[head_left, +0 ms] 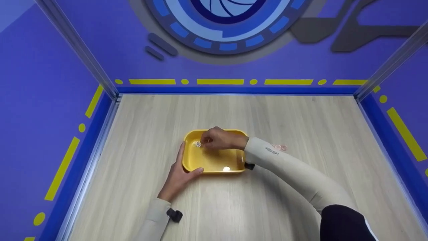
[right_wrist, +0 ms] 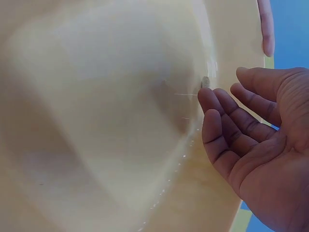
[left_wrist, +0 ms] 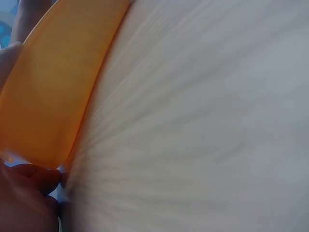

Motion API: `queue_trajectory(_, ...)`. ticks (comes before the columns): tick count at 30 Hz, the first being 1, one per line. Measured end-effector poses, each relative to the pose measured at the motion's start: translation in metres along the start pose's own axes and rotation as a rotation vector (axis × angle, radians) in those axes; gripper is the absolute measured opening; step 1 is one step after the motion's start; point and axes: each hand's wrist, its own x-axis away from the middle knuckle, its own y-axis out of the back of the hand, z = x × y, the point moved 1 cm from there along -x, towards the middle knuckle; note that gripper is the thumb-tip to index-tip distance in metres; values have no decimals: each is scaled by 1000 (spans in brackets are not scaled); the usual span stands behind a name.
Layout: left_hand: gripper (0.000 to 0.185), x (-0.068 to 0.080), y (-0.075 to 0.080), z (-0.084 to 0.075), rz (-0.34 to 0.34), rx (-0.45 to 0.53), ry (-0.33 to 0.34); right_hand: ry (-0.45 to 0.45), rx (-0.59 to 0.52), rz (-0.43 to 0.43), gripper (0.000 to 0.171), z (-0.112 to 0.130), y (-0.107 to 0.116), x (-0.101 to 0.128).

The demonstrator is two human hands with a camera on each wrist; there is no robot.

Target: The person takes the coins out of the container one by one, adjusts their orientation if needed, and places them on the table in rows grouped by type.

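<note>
A shallow yellow plastic tub (head_left: pixel 214 160) sits on the tabletop in the head view. My left hand (head_left: pixel 179 174) grips its near left corner, fingers along the left wall and thumb at the front rim. In the left wrist view the tub's outer wall (left_wrist: pixel 58 87) fills the upper left. My right hand (head_left: pixel 219 139) reaches inside, over the tub's left part. Its fingers are bent loosely and the thumb stands apart from them in the right wrist view. Just beyond the fingertips is a small silvery coin-like piece (right_wrist: pixel 206 82); the head view shows shiny silvery pieces (head_left: pixel 198 144) there.
Several copper-coloured coins (head_left: pixel 281 147) lie on the table to the tub's right, partly behind the right sleeve (head_left: pixel 294 177). The wooden tabletop (head_left: pixel 150 134) is bordered by blue panels (head_left: pixel 234 70) with yellow marks and metal rails at the back and sides.
</note>
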Motion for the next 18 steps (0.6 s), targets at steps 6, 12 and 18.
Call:
queue_trajectory(6, 123, 0, 1, 0, 3, 14, -13, 7, -1, 21, 22, 7, -2, -6)
queue_trajectory(12, 124, 1, 1, 1, -3, 4, -31, 24, 44, 24, 21, 11, -8, -9)
queue_trajectory(18, 123, 1, 1, 1, -9, -5, -43, 46, 86, 6, 19, 7, -11, -12)
